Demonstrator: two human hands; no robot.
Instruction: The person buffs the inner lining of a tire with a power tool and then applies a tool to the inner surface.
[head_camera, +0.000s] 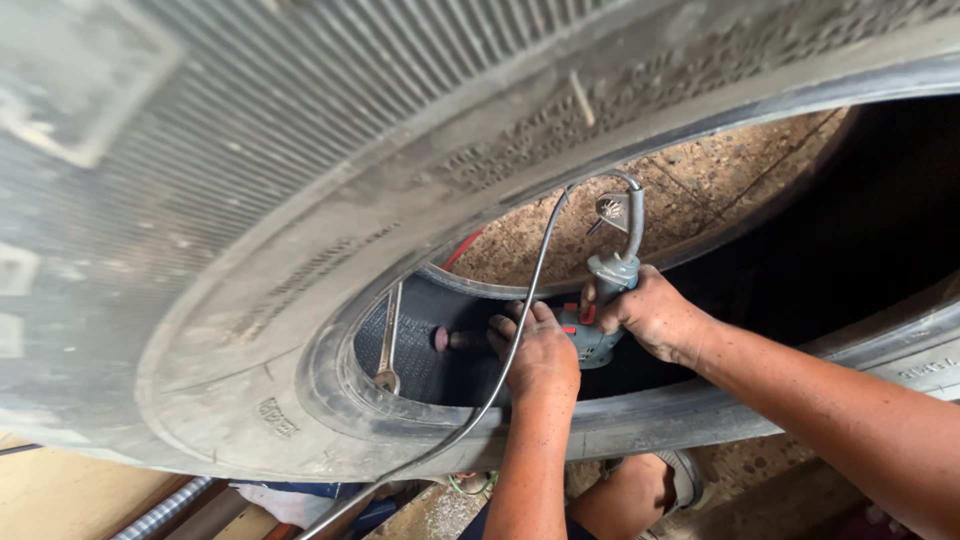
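Black rubber fills most of the view: a large tyre (250, 250) lying tilted, its bead opening wide enough to take both hands; inside that opening sits a grey-blue power grinder (592, 335) with red buttons, its small pinkish grinding tip (441, 339) pointing left toward the ribbed inner lining; a metal wrench (388, 345) is wedged upright between the beads at the left edge of the opening. Behind the tyre shows a chipboard panel (690, 200); a grey cable (520, 330) loops from the top of the tool, crosses in front of the left hand and runs down out of view. The left hand (535, 350) is closed around the front of the grinder, fingers curled over its neck; the right hand (650, 315) is wrapped around the rear grip, just beside the left. Below, a knee (625, 495) and a sandalled foot (690, 475) show on the dusty floor (430, 510).
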